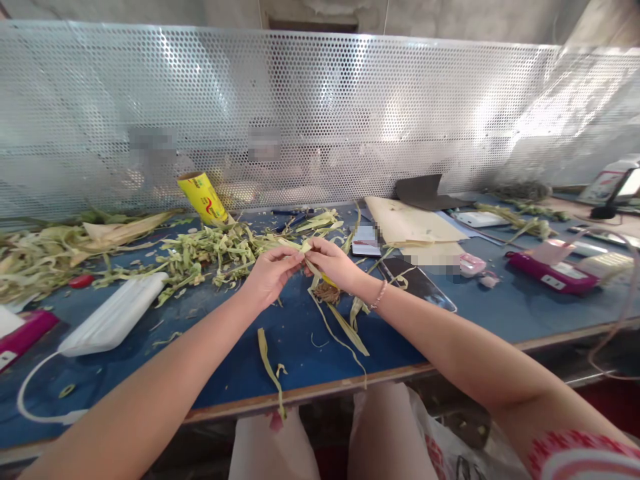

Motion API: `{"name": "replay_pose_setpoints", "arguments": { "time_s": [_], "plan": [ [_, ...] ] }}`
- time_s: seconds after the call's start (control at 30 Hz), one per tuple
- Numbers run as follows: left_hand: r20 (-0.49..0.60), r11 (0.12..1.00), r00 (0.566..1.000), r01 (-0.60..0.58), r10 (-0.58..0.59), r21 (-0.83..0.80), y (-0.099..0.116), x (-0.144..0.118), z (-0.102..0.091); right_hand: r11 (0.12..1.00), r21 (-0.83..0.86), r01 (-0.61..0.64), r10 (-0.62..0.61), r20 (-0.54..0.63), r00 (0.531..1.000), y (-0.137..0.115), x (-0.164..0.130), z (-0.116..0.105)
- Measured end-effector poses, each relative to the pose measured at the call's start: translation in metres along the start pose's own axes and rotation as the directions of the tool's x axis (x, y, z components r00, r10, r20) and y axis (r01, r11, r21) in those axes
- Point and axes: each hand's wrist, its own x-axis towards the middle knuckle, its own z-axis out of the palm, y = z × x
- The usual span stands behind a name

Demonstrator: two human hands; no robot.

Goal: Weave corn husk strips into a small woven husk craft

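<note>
My left hand (pixel 270 275) and my right hand (pixel 331 261) meet above the middle of the blue table. Both are closed in a pinch on pale green-yellow strips of dried husk. My right hand, with a bracelet at the wrist, partly covers the pieces. A small brown fibrous bundle (pixel 327 292) shows just below it, and long husk strips (pixel 350 331) trail toward the front edge. One loose husk strip (pixel 267 360) lies nearer me, its end over the edge. Behind my left hand spreads a heap of small knotted husk pieces (pixel 215 250).
A perforated metal screen (pixel 320 120) runs along the back. At left are a husk pile (pixel 30 257), a yellow tube (pixel 203 198) and a white corded power bank (pixel 117 317). At right are a dark phone (pixel 420 283), yellowish paper (pixel 413 220) and a purple box (pixel 547 275).
</note>
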Motion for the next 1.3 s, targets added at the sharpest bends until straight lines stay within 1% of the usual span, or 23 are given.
{"name": "replay_pose_setpoints", "arguments": {
  "time_s": [0.07, 0.17, 0.33, 0.43, 0.5, 0.6, 0.7, 0.8, 0.9, 1.03, 1.1, 1.2, 1.3],
  "plan": [
    [-0.027, 1.000, 1.000, 0.012, -0.012, -0.010, 0.001, 0.001, -0.001, 0.993, -0.106, 0.055, -0.056, -0.004, 0.998, 0.002, 0.000, -0.001],
    [-0.045, 0.999, 0.999, 0.031, -0.031, 0.011, 0.002, 0.001, -0.001, 0.966, -0.243, 0.089, -0.093, -0.004, 0.996, 0.001, -0.001, -0.002],
    [-0.102, 0.999, 0.994, 0.031, -0.029, 0.020, 0.004, 0.000, -0.001, 0.875, -0.456, 0.159, -0.180, -0.001, 0.984, -0.003, -0.002, -0.003],
    [-0.115, 1.000, 0.993, 0.023, -0.021, 0.016, 0.005, 0.000, 0.000, 0.842, -0.503, 0.194, -0.230, -0.009, 0.973, -0.004, -0.003, -0.003],
    [-0.103, 1.000, 0.995, 0.020, -0.018, 0.021, 0.005, 0.000, 0.001, 0.828, -0.517, 0.218, -0.270, -0.027, 0.962, -0.005, -0.004, -0.003],
    [-0.080, 0.999, 0.997, 0.005, -0.003, 0.035, 0.005, -0.001, 0.001, 0.780, -0.557, 0.286, -0.363, -0.030, 0.931, -0.006, -0.006, -0.005],
    [-0.064, 0.997, 0.998, -0.009, 0.014, 0.074, 0.006, -0.002, 0.002, 0.704, -0.613, 0.358, -0.433, 0.028, 0.901, -0.007, -0.007, -0.009],
    [-0.052, 0.985, 0.997, -0.039, 0.048, 0.168, 0.007, -0.004, 0.003, 0.661, -0.632, 0.405, -0.452, 0.095, 0.887, -0.006, -0.007, -0.013],
    [-0.023, 0.963, 0.995, -0.090, 0.099, 0.253, 0.007, -0.005, 0.003, 0.682, -0.611, 0.402, -0.429, 0.111, 0.896, -0.005, -0.005, -0.014],
    [0.032, 0.918, 0.984, -0.177, 0.177, 0.354, 0.005, -0.004, 0.000, 0.736, -0.562, 0.378, -0.410, 0.075, 0.909, -0.007, -0.004, -0.011],
    [0.037, 0.892, 0.978, -0.201, 0.203, 0.405, 0.005, -0.004, -0.001, 0.763, -0.549, 0.343, -0.389, 0.035, 0.921, -0.009, -0.004, -0.010],
    [0.036, 0.870, 0.975, -0.211, 0.218, 0.446, 0.005, -0.005, -0.001, 0.805, -0.532, 0.261, -0.325, -0.029, 0.945, -0.012, -0.004, -0.008],
    [0.048, 0.837, 0.967, -0.242, 0.252, 0.490, 0.004, -0.005, -0.001, 0.839, -0.505, 0.202, -0.277, -0.076, 0.958, -0.011, -0.003, -0.008]
  ]
}}
